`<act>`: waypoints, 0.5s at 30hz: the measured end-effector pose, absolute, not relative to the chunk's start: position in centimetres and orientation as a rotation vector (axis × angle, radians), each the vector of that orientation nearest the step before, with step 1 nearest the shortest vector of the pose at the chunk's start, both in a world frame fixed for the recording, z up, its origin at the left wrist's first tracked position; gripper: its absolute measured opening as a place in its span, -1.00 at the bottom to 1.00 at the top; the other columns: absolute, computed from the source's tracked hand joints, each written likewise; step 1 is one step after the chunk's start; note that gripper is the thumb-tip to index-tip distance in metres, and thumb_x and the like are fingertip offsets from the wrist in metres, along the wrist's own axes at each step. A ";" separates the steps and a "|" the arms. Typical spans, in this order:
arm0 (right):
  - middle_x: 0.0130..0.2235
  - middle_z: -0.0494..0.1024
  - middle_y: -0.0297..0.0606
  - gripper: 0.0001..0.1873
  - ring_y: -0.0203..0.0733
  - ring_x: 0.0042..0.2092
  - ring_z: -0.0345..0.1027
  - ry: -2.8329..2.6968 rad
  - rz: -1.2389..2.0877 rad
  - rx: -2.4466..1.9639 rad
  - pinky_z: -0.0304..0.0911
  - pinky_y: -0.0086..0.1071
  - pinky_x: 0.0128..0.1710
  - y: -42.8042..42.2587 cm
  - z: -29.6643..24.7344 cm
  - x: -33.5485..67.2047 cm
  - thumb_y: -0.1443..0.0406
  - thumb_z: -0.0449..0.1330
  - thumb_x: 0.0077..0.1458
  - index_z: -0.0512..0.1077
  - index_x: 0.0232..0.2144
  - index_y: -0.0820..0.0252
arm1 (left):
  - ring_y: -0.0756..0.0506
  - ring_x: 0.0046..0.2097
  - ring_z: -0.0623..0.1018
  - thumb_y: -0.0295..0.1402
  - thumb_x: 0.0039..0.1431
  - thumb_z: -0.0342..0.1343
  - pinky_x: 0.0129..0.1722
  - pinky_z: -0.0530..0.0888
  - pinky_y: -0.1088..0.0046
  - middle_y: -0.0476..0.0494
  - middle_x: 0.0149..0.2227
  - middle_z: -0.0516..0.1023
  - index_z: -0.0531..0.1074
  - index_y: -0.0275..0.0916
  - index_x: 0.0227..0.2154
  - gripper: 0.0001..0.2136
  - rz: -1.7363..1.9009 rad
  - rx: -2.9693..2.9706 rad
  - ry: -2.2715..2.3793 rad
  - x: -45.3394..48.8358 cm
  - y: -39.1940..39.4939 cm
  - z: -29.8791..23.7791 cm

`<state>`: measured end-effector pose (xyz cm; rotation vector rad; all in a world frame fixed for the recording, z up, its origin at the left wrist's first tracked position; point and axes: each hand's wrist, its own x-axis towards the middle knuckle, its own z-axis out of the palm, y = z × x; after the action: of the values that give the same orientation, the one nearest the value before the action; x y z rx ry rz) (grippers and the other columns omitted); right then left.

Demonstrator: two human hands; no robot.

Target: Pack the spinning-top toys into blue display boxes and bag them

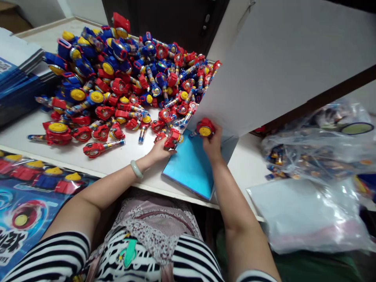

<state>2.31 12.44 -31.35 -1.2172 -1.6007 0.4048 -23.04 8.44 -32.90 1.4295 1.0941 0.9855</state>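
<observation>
My left hand (158, 150) is closed on a red toy (172, 138) at the near edge of a big heap of red, blue and yellow plastic toys (123, 78). My right hand (212, 143) grips another red toy with a yellow disc (205, 127), held just above an open blue box (190, 166). The box's large white lid (279, 66) stands tilted up behind both hands. A pale bangle (136, 169) is on my left wrist.
Stacked flat printed cartons (17, 74) lie at the far left. A printed display box with toys (32, 188) sits at the near left. Clear plastic bags with more items (317, 145) and a flat white bag (305, 211) lie at the right on the white table (126, 156).
</observation>
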 end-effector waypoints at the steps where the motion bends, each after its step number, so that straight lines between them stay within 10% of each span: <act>1: 0.18 0.43 0.02 -0.35 0.02 0.08 0.48 -1.624 0.450 -1.210 0.49 0.03 0.04 12.5 -31.6 2.3 0.24 0.15 0.07 0.12 0.21 0.09 | -0.15 -0.20 0.55 -0.34 -0.17 0.36 -0.10 0.47 0.30 -0.13 -0.26 0.58 0.45 -0.30 -0.22 -0.61 0.976 1.421 1.098 -22.9 8.1 -32.9; 15: 0.22 0.45 -0.04 -0.41 -0.04 0.20 0.42 -1.902 0.466 -1.238 0.35 0.04 0.23 11.9 -32.9 3.3 0.31 0.11 0.17 0.19 0.25 0.08 | -0.09 -0.23 0.52 -0.32 -0.21 0.40 -0.13 0.45 0.38 -0.09 -0.29 0.58 0.47 -0.30 -0.28 -0.62 0.997 1.313 1.052 -22.4 7.0 -33.1</act>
<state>3.28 11.91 -32.91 -1.2381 -1.9020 0.4661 -22.42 6.97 -33.13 1.3134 1.0522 0.9971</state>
